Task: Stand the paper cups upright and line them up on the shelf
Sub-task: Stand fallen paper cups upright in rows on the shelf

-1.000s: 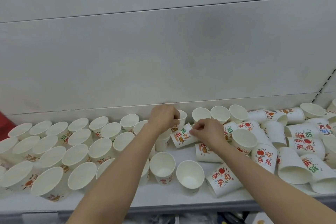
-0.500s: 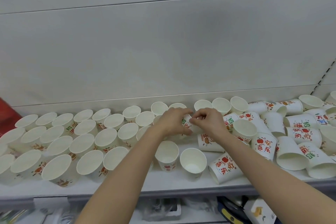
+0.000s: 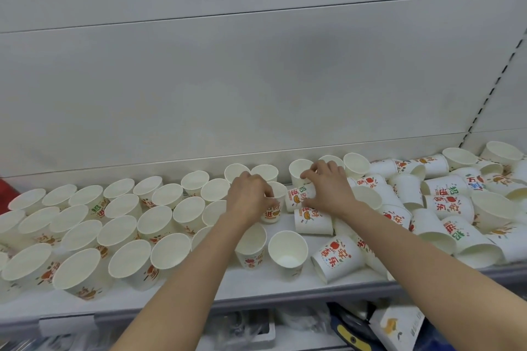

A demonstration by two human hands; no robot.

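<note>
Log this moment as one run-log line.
left hand: holding upright white printed paper cup | right hand: gripping tipped cup | shelf's right side: cups lying over

A: Free room on the shelf (image 3: 285, 291)?

B: A bare strip along the front edge, widest below the two upright cups (image 3: 288, 251) at centre. A narrow gap runs back from there between the standing block and the pile.

A: Left side?

B: Upright cups (image 3: 119, 225) packed rim to rim, no lane between them.

A: Right?

B: Tipped cups (image 3: 445, 208) heaped and overlapping, touching the back wall (image 3: 256, 80). Back row (image 3: 356, 164) lines the wall. Open air above everything.
</note>
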